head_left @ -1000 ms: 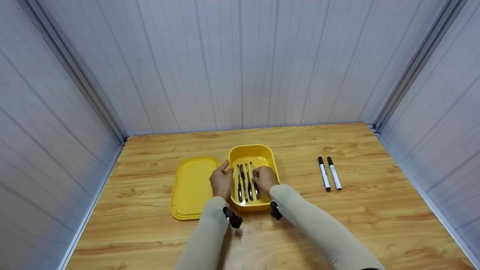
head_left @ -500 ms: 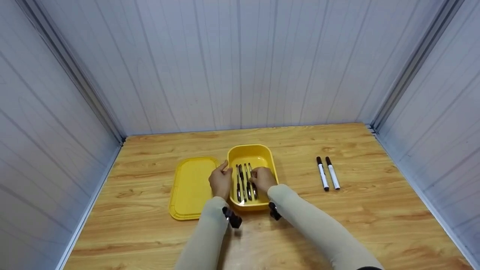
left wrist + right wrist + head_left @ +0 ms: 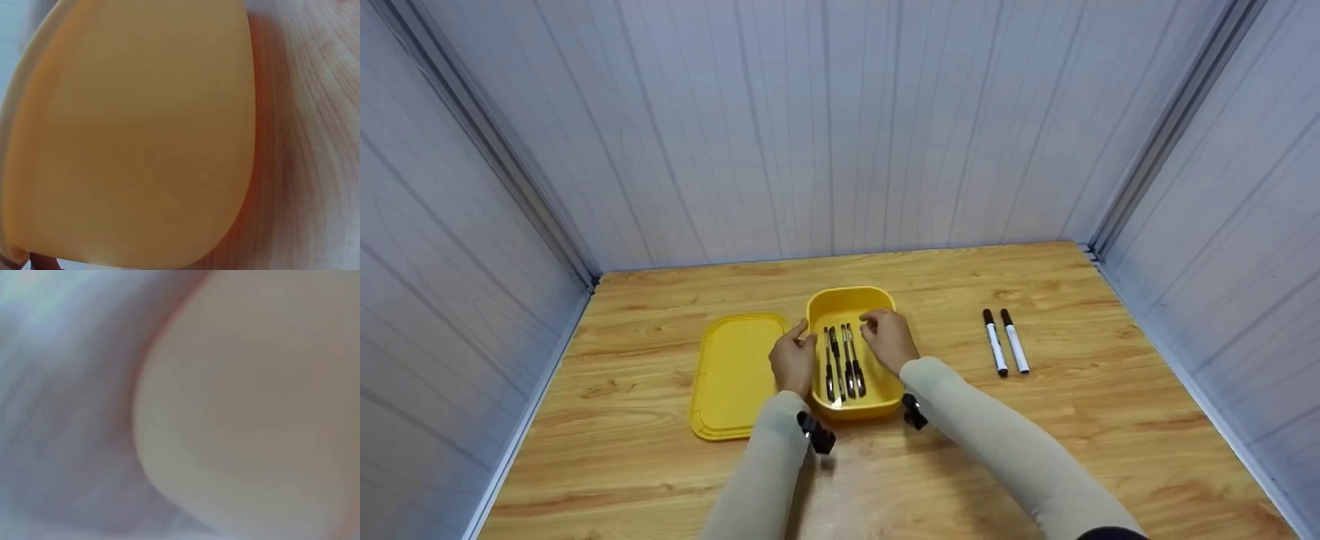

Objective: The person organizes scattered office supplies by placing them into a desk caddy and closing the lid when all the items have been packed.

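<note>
Mid-frame: right hand [image 3: 890, 341] half-curled, seemingly empty; left hand [image 3: 793, 364], grip unclear, at yellow oblong plastic box [image 3: 856, 410]. Careless bump could skew slim dark pens [image 3: 850, 379].

Your place: one enclosed work booth [image 3: 720, 187]. Beyond your left hand [image 3: 793, 364] and right hand [image 3: 889, 341]: pale grooved back wall [image 3: 862, 135]; out to either side, matching side walls [image 3: 427, 255], grey corner strips [image 3: 1171, 127]; beneath them, wood-grain tabletop [image 3: 1080, 435].

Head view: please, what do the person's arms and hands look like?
The sleeves are long, close-fitting and light beige, reaching the wrists. A small black device sits at each wrist. The left hand and right hand wear no gloves.
</note>
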A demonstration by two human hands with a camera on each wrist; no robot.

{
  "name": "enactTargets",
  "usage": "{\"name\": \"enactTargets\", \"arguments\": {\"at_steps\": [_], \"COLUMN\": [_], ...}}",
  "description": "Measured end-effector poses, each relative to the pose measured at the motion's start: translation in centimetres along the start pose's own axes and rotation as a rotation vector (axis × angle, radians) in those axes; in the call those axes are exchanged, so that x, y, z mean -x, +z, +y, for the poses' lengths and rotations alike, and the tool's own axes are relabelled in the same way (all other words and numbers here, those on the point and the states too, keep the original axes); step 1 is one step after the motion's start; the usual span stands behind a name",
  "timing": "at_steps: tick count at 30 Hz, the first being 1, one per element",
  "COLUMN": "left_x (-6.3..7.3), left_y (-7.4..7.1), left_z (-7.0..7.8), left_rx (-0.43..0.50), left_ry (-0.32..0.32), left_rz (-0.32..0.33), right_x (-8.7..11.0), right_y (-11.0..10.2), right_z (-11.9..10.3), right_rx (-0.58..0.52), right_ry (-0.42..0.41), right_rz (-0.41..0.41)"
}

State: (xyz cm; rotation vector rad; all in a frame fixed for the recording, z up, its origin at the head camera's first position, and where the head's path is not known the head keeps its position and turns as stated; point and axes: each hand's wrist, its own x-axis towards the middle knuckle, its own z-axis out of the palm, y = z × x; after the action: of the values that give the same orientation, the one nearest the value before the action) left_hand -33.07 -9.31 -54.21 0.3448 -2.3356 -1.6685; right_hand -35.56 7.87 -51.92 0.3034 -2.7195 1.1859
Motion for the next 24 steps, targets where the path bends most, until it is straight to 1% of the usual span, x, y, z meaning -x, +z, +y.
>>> {"name": "enactTargets", "arguments": {"at_steps": [5,12,17,19,24], "left_x": [-0.1,0.0,-0.1,-0.1,0.0], "left_y": [-0.1,-0.1,-0.2,-0.3,-0.4], "left_z": [0.2,0.1,0.0,0.0,0.0], "left_rx": [0.003,0.013,0.019,0.011,-0.004], "left_ry": [-0.022,-0.016,-0.012,-0.004,0.006], "left_rz": [0.006,0.007,0.014,0.012,0.000], "right_x": [-0.6,-0.9,-1.2,-1.3,-0.8], "right_y": [-2.0,-5.5,-7.9,-8.9,-11.3], "right_z": [0.5,2.8,5.1,6.3,9.4], "right_rx": [-0.003,0.026,0.145,0.189,0.232], "right_ry": [0.037,0.099,0.140,0.169,0.251], "right_rz": [0.037,0.080,0.107,0.108,0.111]}}
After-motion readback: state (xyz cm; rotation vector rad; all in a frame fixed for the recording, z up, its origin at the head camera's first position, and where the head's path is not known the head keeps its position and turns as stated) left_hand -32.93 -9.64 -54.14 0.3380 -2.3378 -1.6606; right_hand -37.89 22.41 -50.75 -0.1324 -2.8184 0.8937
